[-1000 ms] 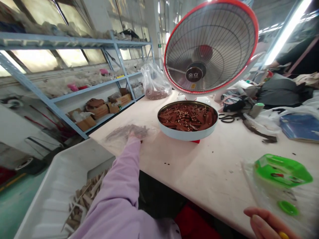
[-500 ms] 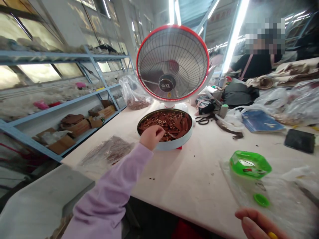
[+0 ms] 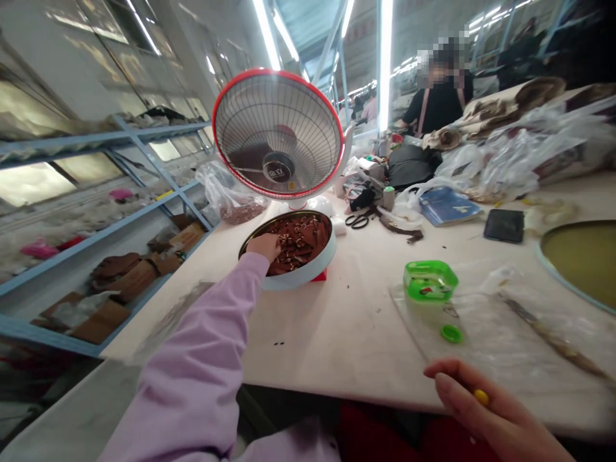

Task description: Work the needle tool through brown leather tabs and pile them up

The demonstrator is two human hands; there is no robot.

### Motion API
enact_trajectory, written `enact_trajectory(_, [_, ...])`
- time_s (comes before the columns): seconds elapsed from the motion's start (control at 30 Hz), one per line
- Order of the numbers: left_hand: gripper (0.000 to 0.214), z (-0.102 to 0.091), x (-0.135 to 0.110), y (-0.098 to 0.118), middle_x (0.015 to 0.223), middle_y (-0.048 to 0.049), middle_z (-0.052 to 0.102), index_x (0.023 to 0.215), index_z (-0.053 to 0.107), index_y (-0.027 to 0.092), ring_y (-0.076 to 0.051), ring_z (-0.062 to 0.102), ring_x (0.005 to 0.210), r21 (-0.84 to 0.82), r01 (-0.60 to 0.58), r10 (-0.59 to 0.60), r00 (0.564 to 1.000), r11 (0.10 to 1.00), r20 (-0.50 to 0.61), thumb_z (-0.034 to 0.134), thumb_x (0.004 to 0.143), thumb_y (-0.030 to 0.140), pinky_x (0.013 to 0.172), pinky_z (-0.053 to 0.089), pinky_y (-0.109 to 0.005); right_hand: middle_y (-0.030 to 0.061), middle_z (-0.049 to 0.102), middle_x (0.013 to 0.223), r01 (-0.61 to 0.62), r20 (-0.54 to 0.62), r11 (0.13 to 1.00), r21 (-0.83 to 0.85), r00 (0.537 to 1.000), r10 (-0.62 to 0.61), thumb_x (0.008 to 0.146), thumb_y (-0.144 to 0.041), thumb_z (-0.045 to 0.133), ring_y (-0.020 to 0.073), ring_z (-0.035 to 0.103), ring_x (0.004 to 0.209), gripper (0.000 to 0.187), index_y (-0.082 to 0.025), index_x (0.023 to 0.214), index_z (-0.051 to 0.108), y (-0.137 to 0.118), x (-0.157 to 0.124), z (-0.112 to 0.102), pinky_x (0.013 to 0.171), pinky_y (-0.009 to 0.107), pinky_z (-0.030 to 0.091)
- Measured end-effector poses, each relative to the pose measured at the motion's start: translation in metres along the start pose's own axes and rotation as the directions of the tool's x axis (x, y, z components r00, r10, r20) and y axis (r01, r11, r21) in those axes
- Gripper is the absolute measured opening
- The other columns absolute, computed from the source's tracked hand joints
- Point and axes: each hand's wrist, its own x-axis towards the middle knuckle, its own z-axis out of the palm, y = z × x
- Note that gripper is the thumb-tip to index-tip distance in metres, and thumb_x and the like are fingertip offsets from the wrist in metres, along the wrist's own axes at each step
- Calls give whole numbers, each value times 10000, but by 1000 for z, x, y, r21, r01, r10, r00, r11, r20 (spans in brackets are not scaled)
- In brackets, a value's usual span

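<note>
My left hand (image 3: 264,246) reaches over the near left rim of a round tin (image 3: 302,277). Its fingers are curled down among brown strips with small metal fittings (image 3: 303,240), and the fingertips are hidden. My right hand (image 3: 486,401) is over the table's front edge, at lower right. Its fingers close around a small tool whose yellow end (image 3: 481,397) shows between them; the rest of it is covered. Beyond that hand lie a small green lid (image 3: 451,333) and a green plastic box (image 3: 430,282), both on clear plastic sheeting.
A red-rimmed fan (image 3: 279,135) stands behind the tin. Scissors (image 3: 357,221), a blue booklet (image 3: 450,206) and a black flat case (image 3: 503,226) lie farther back. Another round tin (image 3: 577,263) is at the right edge. Shelves line the left; a person (image 3: 436,96) stands at the back.
The view has turned to the right, bringing the second round tin in. My left hand has gone lower into the brown strips. My right hand shows more fully, still around the yellow-ended tool.
</note>
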Motion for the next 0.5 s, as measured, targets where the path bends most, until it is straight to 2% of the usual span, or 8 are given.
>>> enact_trajectory(0.13, [258, -14, -28, 9, 1026, -82, 614, 944, 607, 198, -225, 554, 958, -32, -88, 85, 993, 996, -77, 417, 819, 319, 837, 392, -308, -43, 375, 516, 90, 119, 996, -26, 989, -86, 732, -548, 503, 102, 346, 467, 377, -192, 800, 607, -11, -6, 6, 407, 216, 287])
enact_trajectory(0.23, [268, -15, -41, 16, 1040, -92, 608, 952, 603, 189, -218, 549, 956, -55, -101, 94, 989, 993, -110, 395, 833, 309, 841, 385, -302, -47, 373, 539, 136, 174, 991, -6, 976, -133, 749, -522, 496, 102, 353, 496, 356, -179, 798, 578, -18, -13, 10, 445, 223, 299])
enact_trajectory(0.4, [168, -7, -42, 20, 898, -66, 658, 802, 634, 203, -196, 583, 837, -87, -77, 72, 996, 993, -61, 500, 780, 302, 755, 417, -272, -52, 371, 548, 186, 182, 983, 0, 966, -183, 775, -483, 490, 96, 337, 495, 320, -176, 811, 571, -20, -28, 8, 440, 221, 275])
enact_trajectory(0.5, [135, -7, -46, 19, 871, -59, 664, 748, 634, 206, -198, 586, 834, -108, -76, 72, 997, 991, -40, 541, 752, 303, 754, 420, -272, -51, 383, 555, 197, 173, 980, 0, 966, -194, 774, -477, 499, 98, 349, 508, 316, -172, 811, 570, -19, -35, 5, 452, 222, 286])
